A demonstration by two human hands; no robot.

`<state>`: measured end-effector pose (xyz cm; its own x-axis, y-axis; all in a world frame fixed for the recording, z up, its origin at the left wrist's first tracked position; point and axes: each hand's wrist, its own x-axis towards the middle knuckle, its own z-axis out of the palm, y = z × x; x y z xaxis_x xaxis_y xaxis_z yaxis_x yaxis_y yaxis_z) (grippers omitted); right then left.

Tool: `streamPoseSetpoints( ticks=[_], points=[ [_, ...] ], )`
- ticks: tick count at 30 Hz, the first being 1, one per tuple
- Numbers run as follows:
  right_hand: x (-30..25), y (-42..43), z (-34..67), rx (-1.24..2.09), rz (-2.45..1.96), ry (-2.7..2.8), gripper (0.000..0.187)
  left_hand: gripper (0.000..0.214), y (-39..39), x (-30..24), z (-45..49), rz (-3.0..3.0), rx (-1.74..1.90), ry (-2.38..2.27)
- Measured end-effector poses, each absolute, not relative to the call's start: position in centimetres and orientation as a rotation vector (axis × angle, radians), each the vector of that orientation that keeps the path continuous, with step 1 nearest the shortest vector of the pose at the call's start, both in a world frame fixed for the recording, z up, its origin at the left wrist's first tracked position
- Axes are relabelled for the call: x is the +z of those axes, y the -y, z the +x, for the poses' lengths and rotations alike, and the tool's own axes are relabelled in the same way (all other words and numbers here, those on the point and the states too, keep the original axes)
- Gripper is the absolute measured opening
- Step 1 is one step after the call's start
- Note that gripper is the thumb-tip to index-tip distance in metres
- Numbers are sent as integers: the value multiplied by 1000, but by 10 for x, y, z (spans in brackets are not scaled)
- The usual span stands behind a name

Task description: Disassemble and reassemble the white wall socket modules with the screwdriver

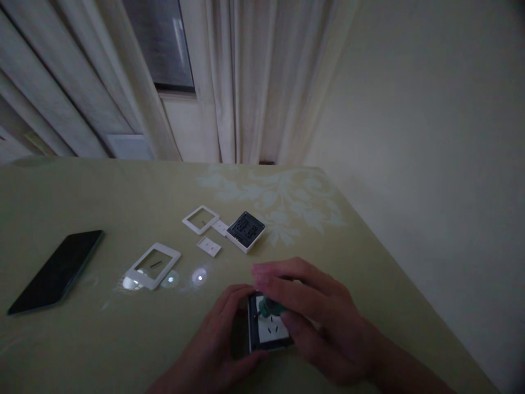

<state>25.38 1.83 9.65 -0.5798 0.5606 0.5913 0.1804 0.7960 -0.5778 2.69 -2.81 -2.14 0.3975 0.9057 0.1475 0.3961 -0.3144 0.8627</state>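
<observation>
A wall socket module (268, 331), white-faced in a dark frame, lies on the table near the front edge. My left hand (219, 345) grips its left side with curled fingers. My right hand (315, 317) reaches over its top, fingers closed on a small green-handled tool (270, 308) pressed to the socket face. Farther back lie a dark socket body (245, 231), a small white frame (200, 219), a small white insert (209, 247) and a larger white faceplate frame (153, 265).
A black phone (57, 271) lies at the left on the pale green tablecloth (123, 339). The table's right edge runs diagonally beside a plain wall. Curtains and a dark window stand behind the table. The light is dim.
</observation>
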Motion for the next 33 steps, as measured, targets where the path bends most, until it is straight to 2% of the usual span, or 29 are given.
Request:
streamPoseSetpoints(
  ticks=[4, 8, 12, 16, 20, 24, 26, 28, 31, 33],
  points=[
    [99, -22, 250, 397, -565, 2118, 51, 88, 28, -22, 27, 1931, 853, -1116],
    [102, -26, 245, 562, -469, 2168, 50, 89, 29, -28, 27, 1962, 853, -1137],
    [103, -27, 243, 399, -516, 2141, 46, 83, 30, -35, 25, 1967, 849, -1147],
    [104, -27, 245, 516, -456, 2204, 45, 89, 30, -35, 25, 1972, 864, -1149],
    [106, -27, 247, 223, -525, 2179, 39, 86, 30, -33, 26, 1979, 849, -1124],
    [109, -26, 247, 329, -466, 2259, 38, 93, 29, -33, 27, 1965, 811, -1135],
    [110, -25, 246, 227, -486, 2224, 33, 84, 28, -31, 28, 1974, 829, -1121],
    [111, -24, 246, 174, -517, 2213, 37, 78, 27, -28, 29, 1986, 862, -1102],
    [110, -24, 244, 312, -506, 2264, 41, 89, 27, -24, 30, 2011, 901, -1131],
    [110, -24, 244, 241, -545, 2231, 36, 91, 28, -25, 30, 2018, 909, -1151]
  ],
)
